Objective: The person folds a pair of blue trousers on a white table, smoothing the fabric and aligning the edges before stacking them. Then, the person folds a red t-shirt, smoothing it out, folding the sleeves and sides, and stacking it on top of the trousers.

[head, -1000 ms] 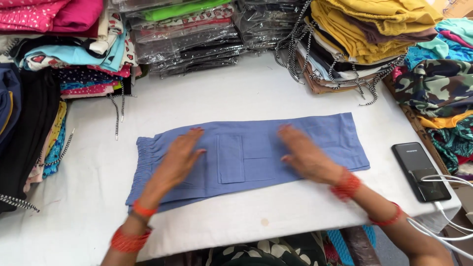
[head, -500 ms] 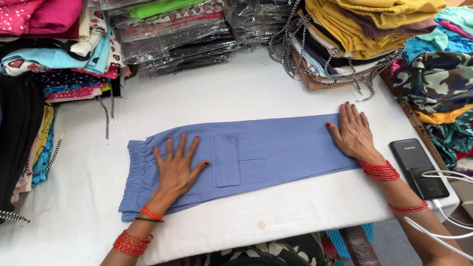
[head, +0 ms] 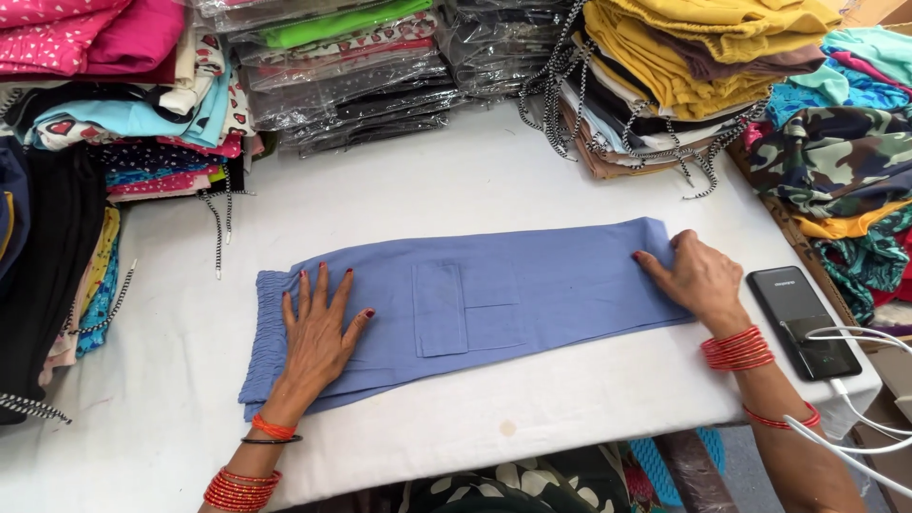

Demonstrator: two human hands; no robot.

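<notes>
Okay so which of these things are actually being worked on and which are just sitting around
In hand:
- blue trousers, laid flat on the white table
- left hand pressing near the waistband
- right hand at the leg end

Lying about:
- phone with white cable
- yellow stack
- wrapped packs
- pink stack

Left hand (head: 318, 332) flat, fingers spread; right hand (head: 698, 277) palm-down, bangled wrists.
</notes>
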